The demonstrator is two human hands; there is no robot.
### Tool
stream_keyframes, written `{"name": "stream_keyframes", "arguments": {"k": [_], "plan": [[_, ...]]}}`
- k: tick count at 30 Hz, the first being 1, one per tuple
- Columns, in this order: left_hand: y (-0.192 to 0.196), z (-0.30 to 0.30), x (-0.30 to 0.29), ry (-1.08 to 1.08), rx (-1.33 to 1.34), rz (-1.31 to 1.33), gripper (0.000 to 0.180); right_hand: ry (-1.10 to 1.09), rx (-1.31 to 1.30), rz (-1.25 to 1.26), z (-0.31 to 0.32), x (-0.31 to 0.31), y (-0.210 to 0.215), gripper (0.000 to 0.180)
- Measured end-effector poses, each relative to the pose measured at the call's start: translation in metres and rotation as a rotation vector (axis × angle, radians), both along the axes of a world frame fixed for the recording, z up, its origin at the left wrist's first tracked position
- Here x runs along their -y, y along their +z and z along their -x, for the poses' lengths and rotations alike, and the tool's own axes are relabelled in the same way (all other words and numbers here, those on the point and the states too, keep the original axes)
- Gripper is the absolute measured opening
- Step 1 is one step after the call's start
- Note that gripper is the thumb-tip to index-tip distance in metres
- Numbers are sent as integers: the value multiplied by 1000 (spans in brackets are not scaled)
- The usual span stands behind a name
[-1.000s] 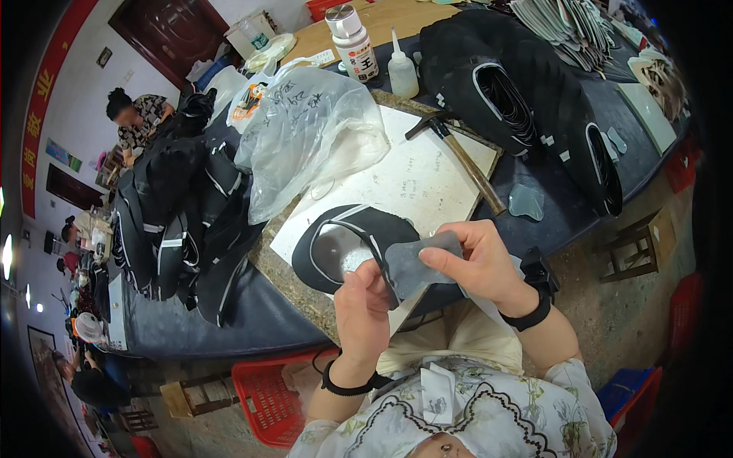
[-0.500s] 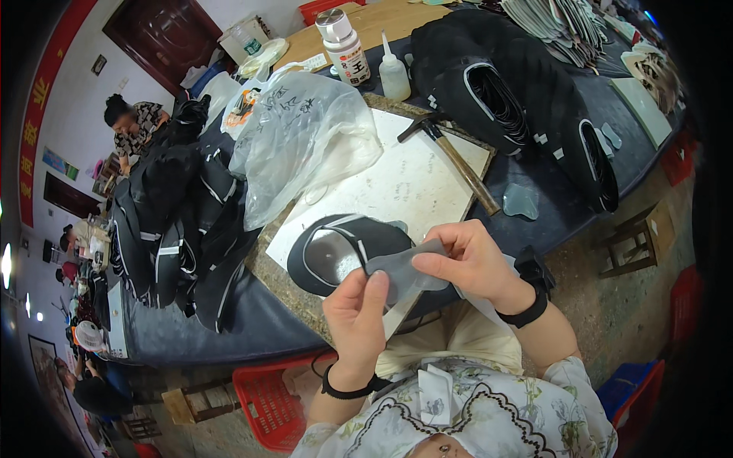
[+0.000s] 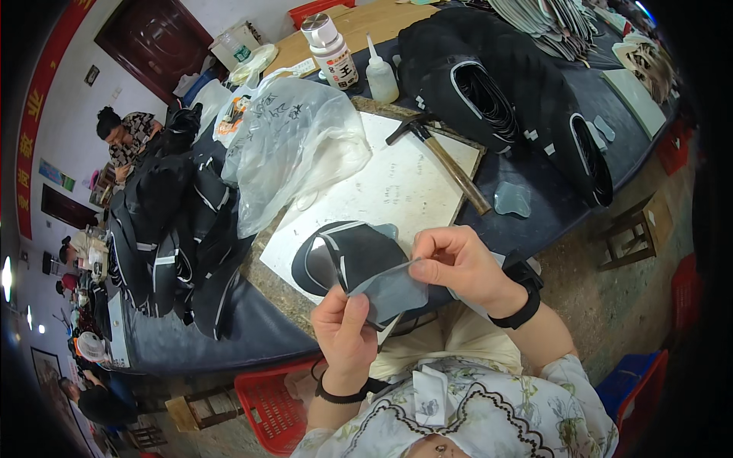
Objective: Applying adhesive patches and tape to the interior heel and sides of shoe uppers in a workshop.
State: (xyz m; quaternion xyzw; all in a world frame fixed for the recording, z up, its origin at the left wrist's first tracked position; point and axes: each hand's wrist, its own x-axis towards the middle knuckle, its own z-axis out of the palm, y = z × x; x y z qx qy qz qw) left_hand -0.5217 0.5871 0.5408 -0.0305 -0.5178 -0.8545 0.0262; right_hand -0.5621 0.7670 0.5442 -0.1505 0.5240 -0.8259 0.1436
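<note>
Between my two hands is a thin, translucent grey piece of film (image 3: 395, 296), held above the near edge of the work board. My left hand (image 3: 345, 328) pinches its left end between thumb and fingers. My right hand (image 3: 458, 267) is closed on its upper right corner, and the lower right part hangs free. Just beyond the film lies a black fabric shoe upper (image 3: 374, 256) with pale edging, its opening toward the left. My left fingertips overlap its near edge in view; I cannot tell whether they touch it.
A white board (image 3: 397, 179) carries a hammer (image 3: 458, 172) and a crumpled clear plastic bag (image 3: 286, 153). Black uppers are heaped at left (image 3: 164, 198) and stacked at right (image 3: 466, 95). Behind stand a white bottle (image 3: 334, 61) and a squeeze bottle (image 3: 382, 82). Another film piece (image 3: 512, 200) lies right.
The film has turned between my hands: its right part now hangs lower, below my right fingers, and its face shows more broadly. The whole view has shifted slightly.
</note>
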Motion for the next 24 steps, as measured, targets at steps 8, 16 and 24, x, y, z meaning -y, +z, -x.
{"name": "stream_keyframes", "arguments": {"k": [8,16,24], "plan": [[-6,4,4,-102,-13,24,24,-141,-17,78,-20,16,-12,13],[-5,-1,-6,-93,-33,81,12,-324,146,485,-36,19,-36,18],[7,-6,-5,-123,-111,502,12,-545,-606,-601,-25,-7,15,20]]}}
